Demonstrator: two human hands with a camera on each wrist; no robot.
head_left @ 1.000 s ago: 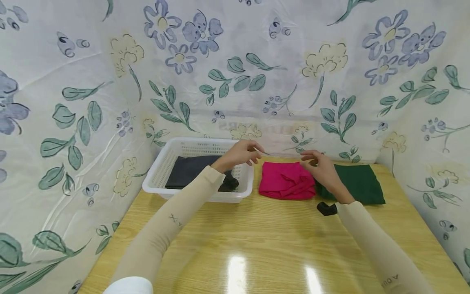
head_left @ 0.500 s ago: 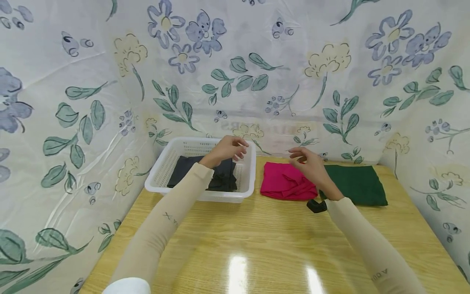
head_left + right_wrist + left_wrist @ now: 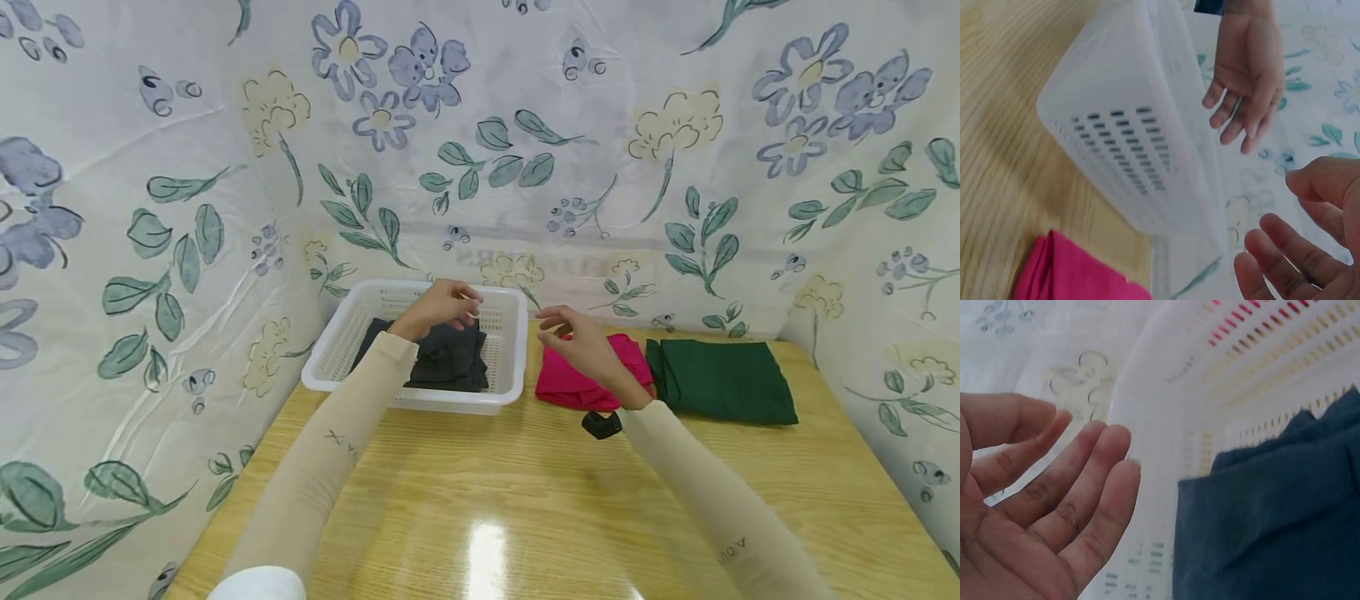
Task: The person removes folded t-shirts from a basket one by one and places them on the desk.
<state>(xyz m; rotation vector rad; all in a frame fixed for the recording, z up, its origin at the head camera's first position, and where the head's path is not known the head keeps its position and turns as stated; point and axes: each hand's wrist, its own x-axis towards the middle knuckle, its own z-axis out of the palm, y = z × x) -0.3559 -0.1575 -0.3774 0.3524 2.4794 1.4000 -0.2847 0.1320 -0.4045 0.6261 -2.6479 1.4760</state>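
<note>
Above the white plastic basket hovers my left hand, its fingers loosely bent and holding nothing. Dark folded cloth lies inside the basket; in the left wrist view it looks blue-grey, below and beside the fingers. My right hand is in the air over the left part of a pink folded cloth, apart from it, with relaxed fingers and nothing in them. The right wrist view shows the basket's slotted side near that hand, and the left hand beyond it.
A dark green folded cloth lies at the right, beside the pink one. The wooden table meets a flower-printed sheet at the back and sides. A black device is at the right wrist.
Both hands have moved left, the left one further over the basket, the right one from the pink cloth's right side to its left. The cloths on the table stay put.
</note>
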